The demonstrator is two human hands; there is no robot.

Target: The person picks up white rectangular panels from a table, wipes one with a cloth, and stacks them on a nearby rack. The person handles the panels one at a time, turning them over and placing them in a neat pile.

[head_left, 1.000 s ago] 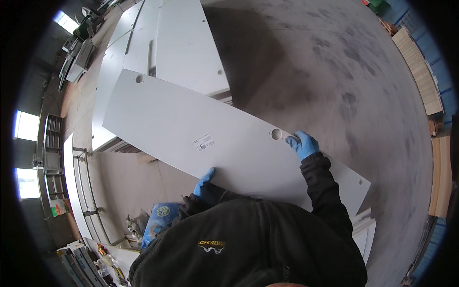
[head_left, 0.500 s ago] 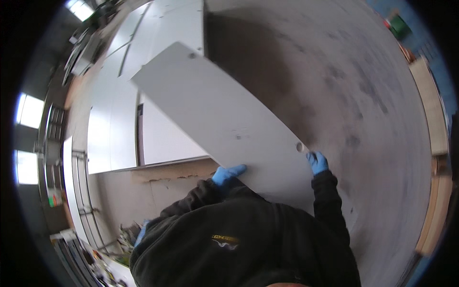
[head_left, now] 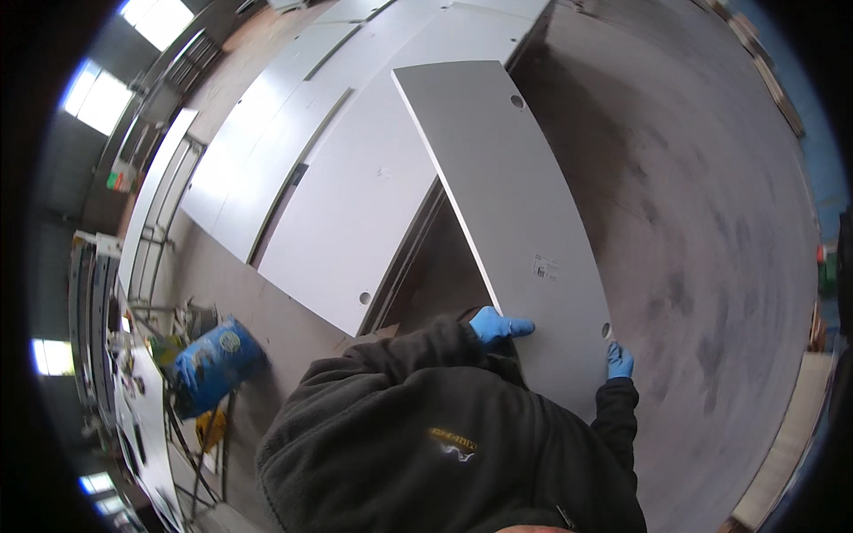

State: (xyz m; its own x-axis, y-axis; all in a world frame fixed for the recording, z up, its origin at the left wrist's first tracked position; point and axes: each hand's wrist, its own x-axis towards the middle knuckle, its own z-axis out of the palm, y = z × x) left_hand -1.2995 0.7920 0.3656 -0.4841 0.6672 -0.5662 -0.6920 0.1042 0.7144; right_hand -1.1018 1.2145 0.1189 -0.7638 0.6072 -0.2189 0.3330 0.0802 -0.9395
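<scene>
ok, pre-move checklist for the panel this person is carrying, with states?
1. Left hand on the long grey panel's left edge: ok.
2. Right hand on its right edge beside the drilled hole: ok.
3. Both hands in blue gloves: ok.
4. Grip near the middle of the panel: not ok, both hands sit at the near end.
5. Far end apart from the flat panels lying below: cannot tell.
6. Floor to the right free of items: ok where visible.
</scene>
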